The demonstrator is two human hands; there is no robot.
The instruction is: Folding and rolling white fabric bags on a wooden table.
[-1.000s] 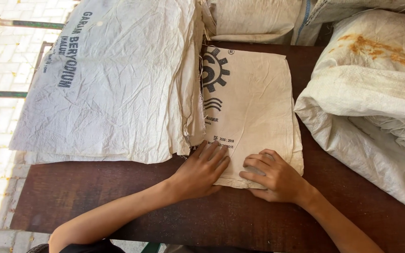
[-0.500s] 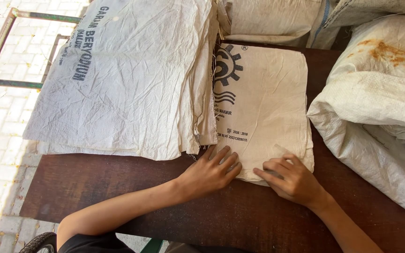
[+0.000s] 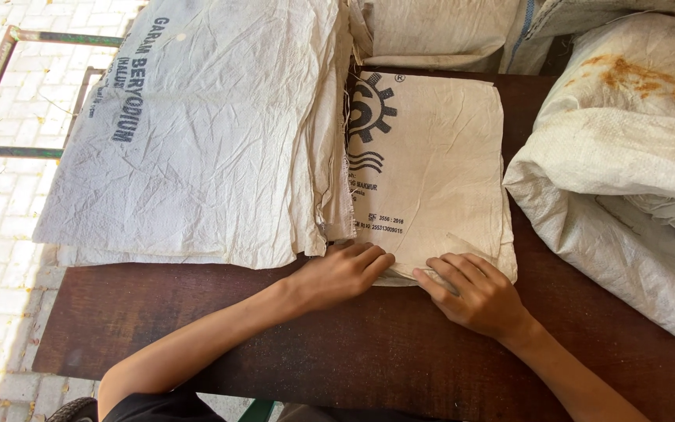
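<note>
A folded cream woven sack (image 3: 431, 164) with a dark gear-shaped print lies flat on the dark wooden table (image 3: 384, 352). My left hand (image 3: 341, 273) rests palm down at its near left corner, fingers together on the fabric's edge. My right hand (image 3: 474, 293) presses on the near edge to the right, fingertips curled over the folded layers. A thick pile of flattened white sacks (image 3: 197, 133) lies just left of the folded one and overlaps its left side.
A bulging white sack (image 3: 626, 172) with rust stains fills the right of the table. More sacks (image 3: 439, 31) lie at the back. A metal frame (image 3: 9, 94) stands over pale paving at left. A dark wheel (image 3: 72, 410) shows at the bottom edge.
Both hands have slid a little toward me along the folded sack's near edge. The view has shifted slightly; the sacks have stayed in place.
</note>
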